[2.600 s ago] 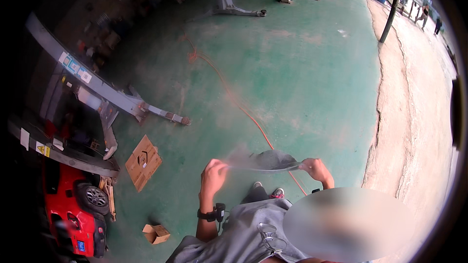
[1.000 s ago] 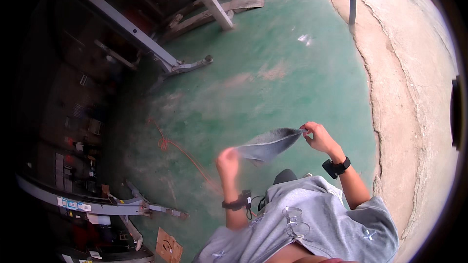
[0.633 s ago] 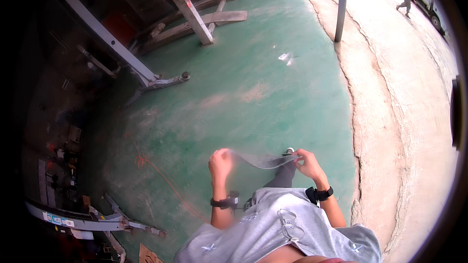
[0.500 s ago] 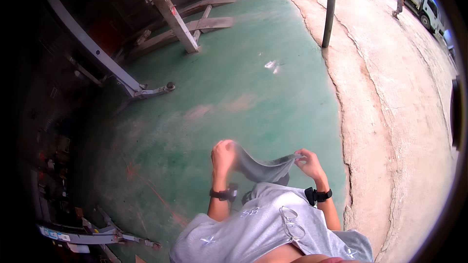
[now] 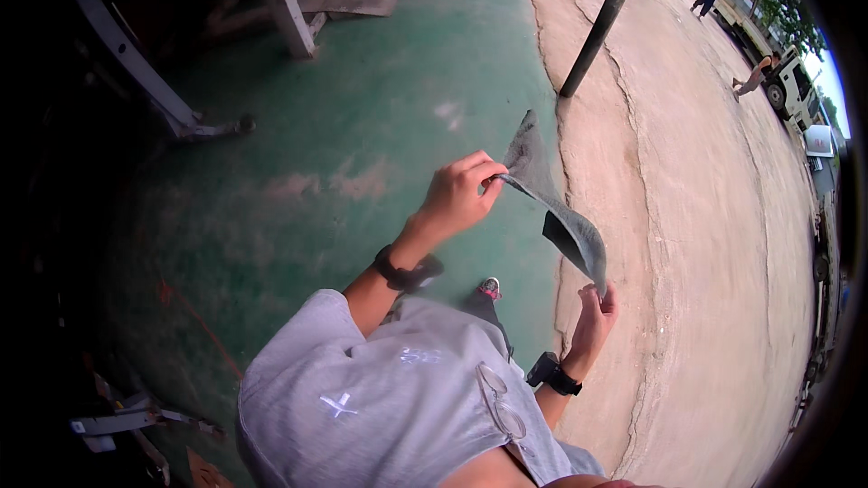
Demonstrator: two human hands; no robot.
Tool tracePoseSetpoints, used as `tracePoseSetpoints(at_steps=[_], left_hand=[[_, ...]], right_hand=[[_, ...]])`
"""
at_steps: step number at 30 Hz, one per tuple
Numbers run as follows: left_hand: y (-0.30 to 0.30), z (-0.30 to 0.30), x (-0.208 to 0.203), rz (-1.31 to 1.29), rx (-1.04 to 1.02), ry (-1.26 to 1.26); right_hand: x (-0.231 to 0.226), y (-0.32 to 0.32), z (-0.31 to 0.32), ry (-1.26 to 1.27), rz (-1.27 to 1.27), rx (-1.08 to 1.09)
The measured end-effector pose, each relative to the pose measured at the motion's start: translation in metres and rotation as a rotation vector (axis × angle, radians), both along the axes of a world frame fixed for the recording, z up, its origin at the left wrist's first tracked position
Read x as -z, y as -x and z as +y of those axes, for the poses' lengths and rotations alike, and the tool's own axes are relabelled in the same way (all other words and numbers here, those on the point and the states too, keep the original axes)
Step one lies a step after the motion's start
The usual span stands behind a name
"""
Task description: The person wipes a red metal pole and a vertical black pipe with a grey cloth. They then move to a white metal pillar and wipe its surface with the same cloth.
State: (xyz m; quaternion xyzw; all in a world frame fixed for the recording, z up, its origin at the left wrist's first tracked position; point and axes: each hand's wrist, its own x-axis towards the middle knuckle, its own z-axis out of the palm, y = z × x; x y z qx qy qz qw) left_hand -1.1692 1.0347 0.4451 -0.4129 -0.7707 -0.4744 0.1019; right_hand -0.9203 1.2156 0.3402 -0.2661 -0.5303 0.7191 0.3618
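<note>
A grey cloth [image 5: 579, 228] is stretched in the air in front of me, with one corner flaring up. My left hand [image 5: 459, 190] pinches its upper edge between thumb and fingers. At the cloth's lower right end, my right hand [image 5: 594, 314] grips a corner with the fingertips. The cloth sags and curls between the two hands, and a darker fold shows underneath. Both wrists wear a black band, and a pair of glasses [image 5: 500, 400] hangs from my grey shirt.
Green floor [image 5: 298, 244] meets cracked concrete [image 5: 687, 262] along a ragged edge. A dark pole [image 5: 601, 32] stands at that edge. Vehicle-lift posts [image 5: 280, 4] and a lift arm [image 5: 149, 81] are at the left. Two people and a truck [image 5: 791, 86] are far right.
Both hands have carried the cloth up and to the right, and one corner now flares upward. My view has turned, with more concrete showing. Both hands keep hold of the cloth.
</note>
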Motion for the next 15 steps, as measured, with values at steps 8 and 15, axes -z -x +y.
tracePoseSetpoints(at_steps=[8,15], left_hand=[[0.058,0.025,0.019,-0.243,-0.142,-0.031],[0.117,0.090,0.000,-0.751,-0.287,-0.303]], right_hand=[[0.019,0.098,0.073,0.161,0.076,-0.232],[-0.025,0.211,0.158,-0.001,0.076,-1.006]])
